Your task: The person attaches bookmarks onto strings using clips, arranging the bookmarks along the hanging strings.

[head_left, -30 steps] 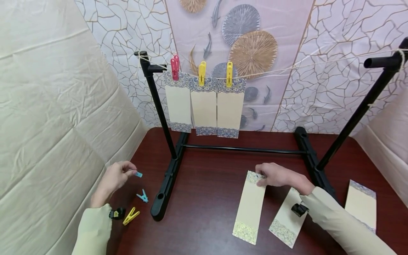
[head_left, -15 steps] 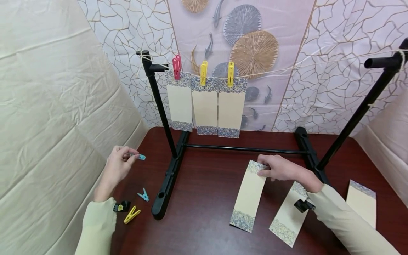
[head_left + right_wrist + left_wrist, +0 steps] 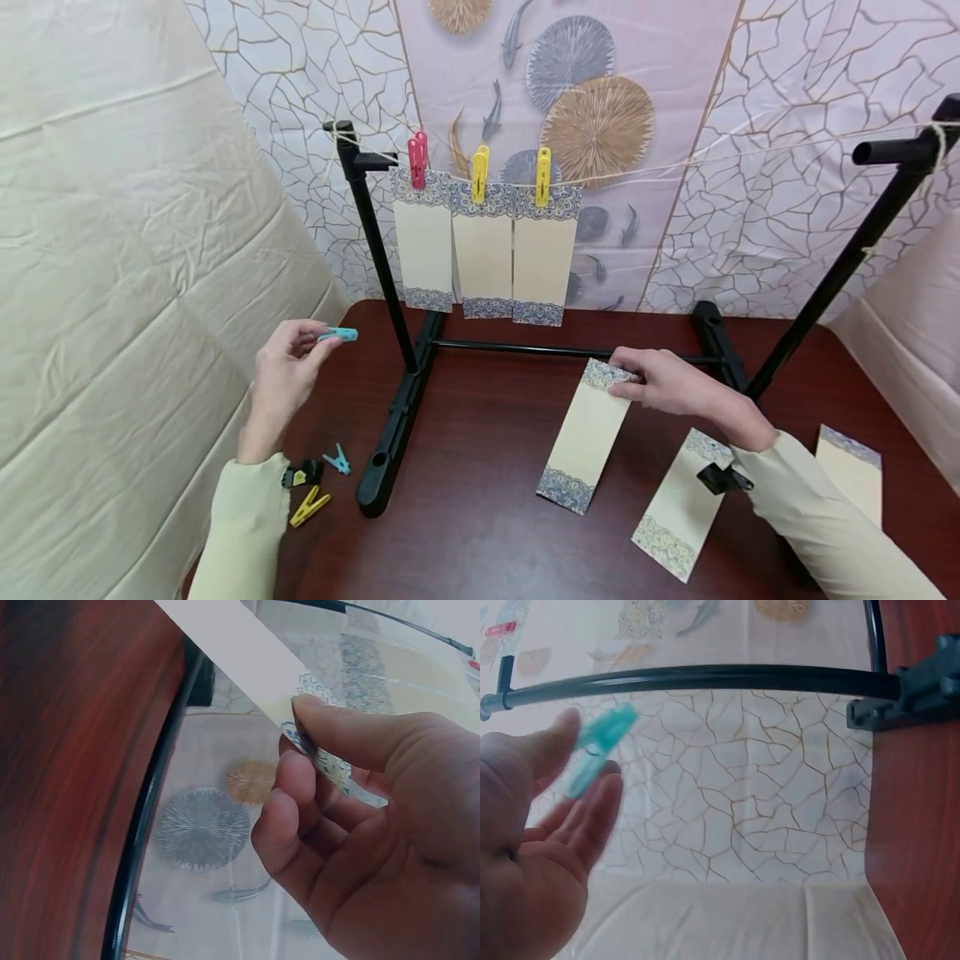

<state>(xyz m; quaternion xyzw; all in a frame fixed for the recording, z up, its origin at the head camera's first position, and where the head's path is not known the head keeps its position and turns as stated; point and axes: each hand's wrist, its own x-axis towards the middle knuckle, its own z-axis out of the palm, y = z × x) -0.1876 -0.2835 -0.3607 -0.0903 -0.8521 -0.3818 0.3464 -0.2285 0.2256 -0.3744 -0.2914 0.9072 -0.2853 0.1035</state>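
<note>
A light blue clothespin (image 3: 339, 334) is pinched between thumb and fingers of my left hand (image 3: 288, 362), left of the black stand; the left wrist view shows the same clothespin (image 3: 600, 742) slightly blurred. My right hand (image 3: 663, 382) grips the patterned top end of a cream paper card (image 3: 588, 437) with lacy blue borders, which hangs tilted over the table. In the right wrist view the thumb presses the card (image 3: 232, 652) against the curled fingers. Three similar cards hang on a string, one under a pink clothespin (image 3: 417, 161), the others under yellow clothespins (image 3: 480, 173).
A black stand (image 3: 390, 442) holds up the string (image 3: 645, 170). On the dark red table (image 3: 450, 542) lie another blue clothespin (image 3: 337, 459) and a yellow one (image 3: 309, 507) at left. Two more cards lie at right, one bordered card (image 3: 678, 508) partly under the right sleeve.
My left hand has risen, carrying the blue clothespin up and slightly right. The right hand has lifted the card upward and away from the table's front.
</note>
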